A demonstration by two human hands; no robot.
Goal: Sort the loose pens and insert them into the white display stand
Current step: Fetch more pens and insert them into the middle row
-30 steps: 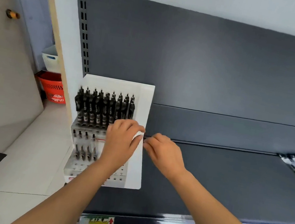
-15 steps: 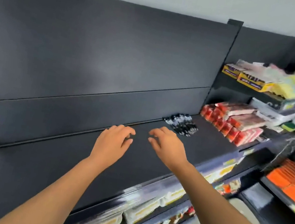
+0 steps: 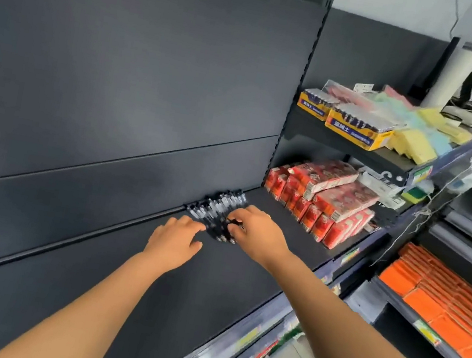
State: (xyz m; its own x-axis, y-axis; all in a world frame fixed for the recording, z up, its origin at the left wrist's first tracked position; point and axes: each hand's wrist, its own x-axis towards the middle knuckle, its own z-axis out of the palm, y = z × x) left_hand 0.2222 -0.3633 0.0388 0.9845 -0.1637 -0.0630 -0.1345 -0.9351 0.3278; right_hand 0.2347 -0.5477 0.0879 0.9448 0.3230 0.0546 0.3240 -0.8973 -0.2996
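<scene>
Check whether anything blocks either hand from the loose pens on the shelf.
Nothing visible does. The right hand touches the pens; the left hand hovers just beside them, only bare shelf between.

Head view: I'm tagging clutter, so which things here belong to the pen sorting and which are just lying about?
Job: loose pens; left hand reaching to them; right hand gripping some.
Lying about: red packs; yellow boxes; pastel pads; orange packs.

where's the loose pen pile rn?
Head view, centre: pen pile at the back of the dark shelf, left of the red packs, right hand pinching its near edge.
</scene>
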